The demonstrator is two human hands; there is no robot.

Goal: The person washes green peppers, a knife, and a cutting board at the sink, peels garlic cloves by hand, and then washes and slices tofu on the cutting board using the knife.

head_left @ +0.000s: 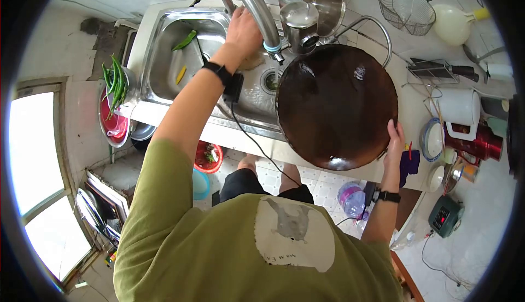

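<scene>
My left hand (244, 30) reaches over the sink to the base of the metal faucet (252, 2), its fingers closed there and partly hidden. A large, round, dark brown wok (336, 108) is held tilted over the sink's right edge and the counter. My right hand (395, 138) grips its right rim, thumb on the near face. The faucet's spout ends just above the wok's left rim, beside the drain (270, 80) of the steel sink (164, 20). A green pepper (185, 40) and a yellow pepper (181, 75) lie in the left basin.
Behind the wok stand a lidded steel pot (299, 20) and a steel pan (331, 1). A wire strainer (406, 9) hangs at the upper right, near a knife rack (435, 69). Green chillies (115, 86) stick out at the left. A red basin (217, 160) is on the floor.
</scene>
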